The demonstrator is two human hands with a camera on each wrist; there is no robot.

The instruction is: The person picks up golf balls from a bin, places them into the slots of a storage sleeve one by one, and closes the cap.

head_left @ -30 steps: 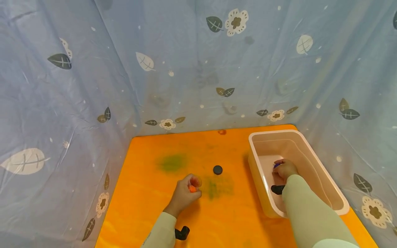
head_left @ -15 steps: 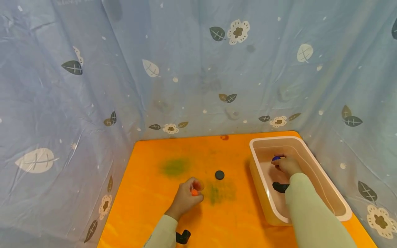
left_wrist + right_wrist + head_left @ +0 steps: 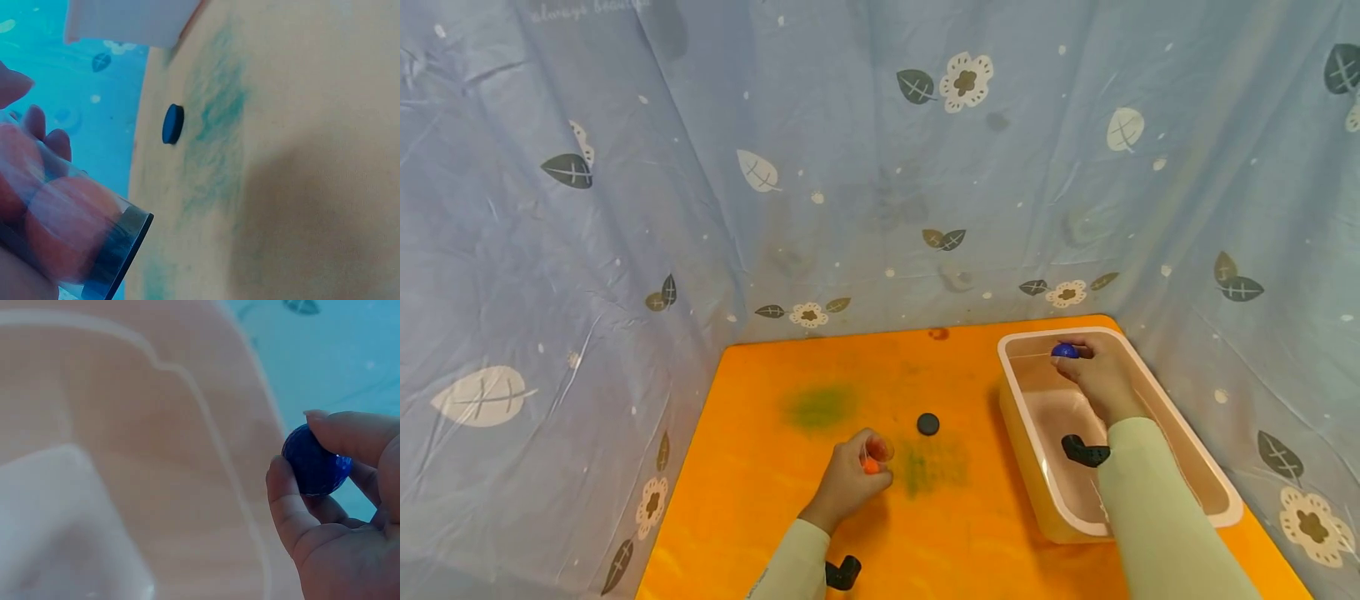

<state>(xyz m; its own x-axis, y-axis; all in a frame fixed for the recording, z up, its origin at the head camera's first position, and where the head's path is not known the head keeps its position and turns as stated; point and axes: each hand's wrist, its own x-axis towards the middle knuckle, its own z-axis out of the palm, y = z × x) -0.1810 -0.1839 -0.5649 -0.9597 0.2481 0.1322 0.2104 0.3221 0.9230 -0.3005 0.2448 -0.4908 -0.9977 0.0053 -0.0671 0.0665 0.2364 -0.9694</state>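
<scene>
My left hand (image 3: 850, 479) grips a clear tube (image 3: 69, 240) with orange balls (image 3: 65, 228) inside, standing on the orange table (image 3: 790, 517). A black round cap (image 3: 928, 424) lies on the table just beyond that hand; the left wrist view shows the black cap (image 3: 172, 124) too. My right hand (image 3: 1093, 375) pinches a dark blue ball (image 3: 1064, 351) between thumb and fingers, raised over the far end of the pale pink bin (image 3: 1180, 433). The right wrist view shows the blue ball (image 3: 315, 461) held above the bin's rim (image 3: 206, 425).
The bin stands at the table's right side. Blue flowered sheeting (image 3: 880, 167) walls in the table at the back and both sides. Green smudges (image 3: 820, 406) mark the tabletop. Black wrist-camera mounts (image 3: 842, 572) show at both forearms.
My right hand has lifted the blue ball from the bin's floor up to its far rim. The left hand and tube have stayed in place.
</scene>
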